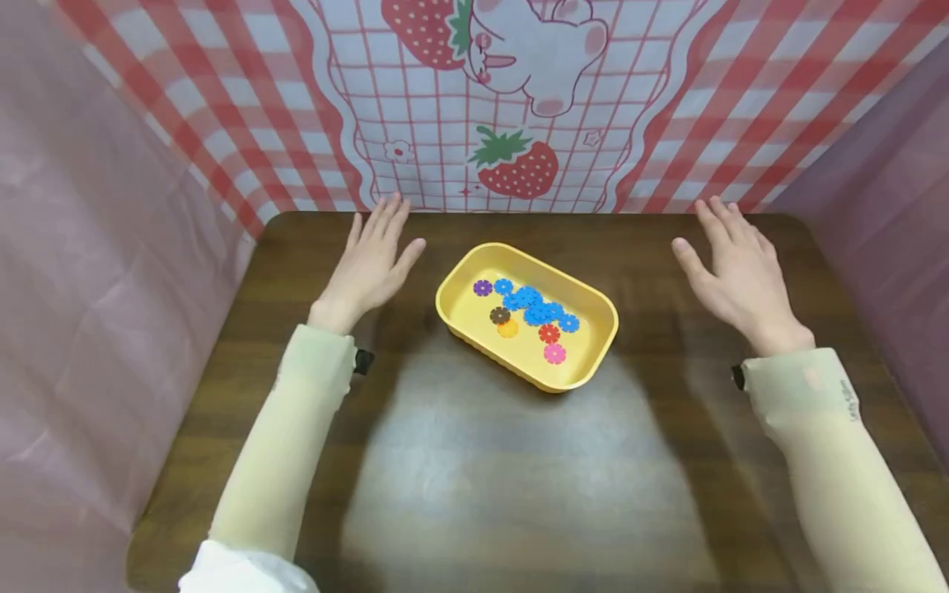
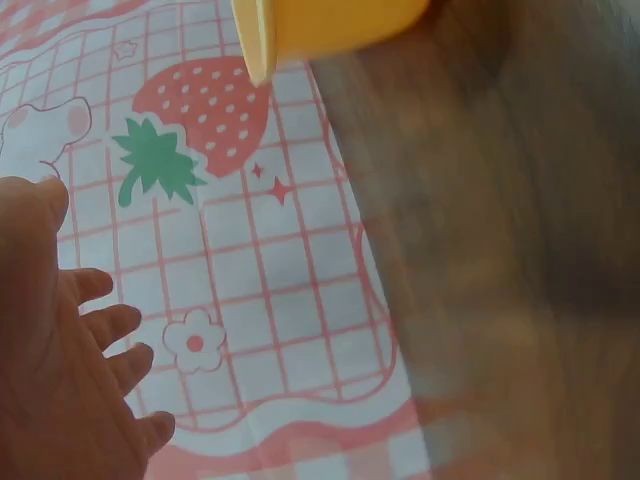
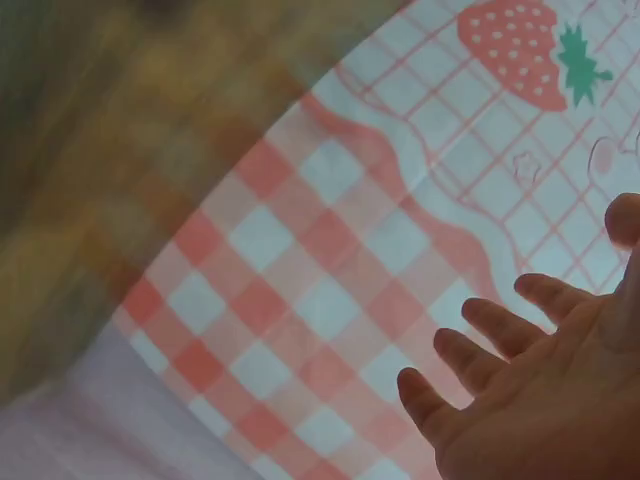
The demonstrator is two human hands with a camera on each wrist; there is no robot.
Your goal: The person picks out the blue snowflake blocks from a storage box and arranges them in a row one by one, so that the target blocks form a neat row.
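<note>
A yellow plastic tray [image 1: 460,328] stands at an angle near the middle of the table. Inside it lie several flat, notched flower-shaped discs: a cluster of blue discs [image 1: 537,313], a purple disc [image 1: 483,287], a brown disc [image 1: 500,315], an orange disc [image 1: 507,329], a red disc [image 1: 549,333] and a pink disc [image 1: 554,354]. Left of the tray, my left hand [image 1: 368,268] is held out with fingers straight and holds nothing. On the other side, my right hand [image 1: 741,276] extends with thumb spread and nothing in it. Both wrist views show the fingers apart.
The dark wooden table [image 1: 519,486] has rounded corners. A red-and-white checked cloth [image 1: 252,91] with strawberry prints hangs along its far edge. Pinkish curtains [image 1: 81,288] flank both sides. A yellow tray corner [image 2: 340,25] shows at the top of the left wrist view.
</note>
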